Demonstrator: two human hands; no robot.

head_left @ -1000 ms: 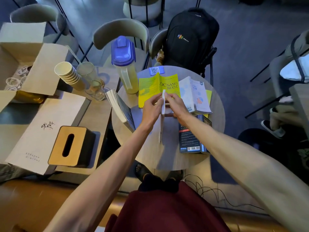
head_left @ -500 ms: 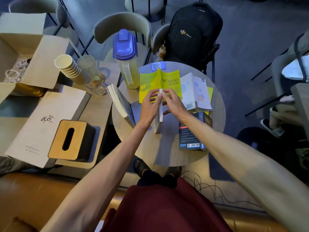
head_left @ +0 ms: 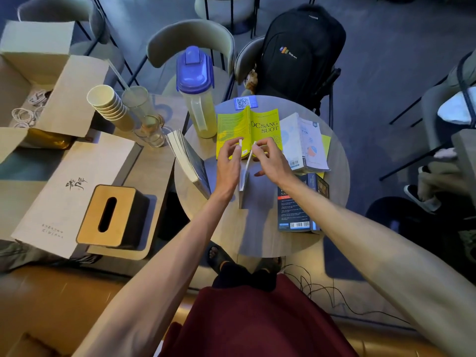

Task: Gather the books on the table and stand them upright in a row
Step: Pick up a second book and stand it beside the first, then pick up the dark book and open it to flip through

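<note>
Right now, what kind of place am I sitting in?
Probably a cafe: a small round table carries a QR code sticker, a stack of paper cups sits on the next table, and a tissue box lies nearby.

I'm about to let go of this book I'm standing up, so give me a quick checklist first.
1. Both hands on the thin book: left hand, right hand: ok.
2. Book's bottom edge on the round table: ok.
3. Book stands without support: cannot tell.
4. Yellow book behind is standing: ok.
5. Pitcher clear of the row: ok.
6. Dark book stood up: not ok, lies flat.
</note>
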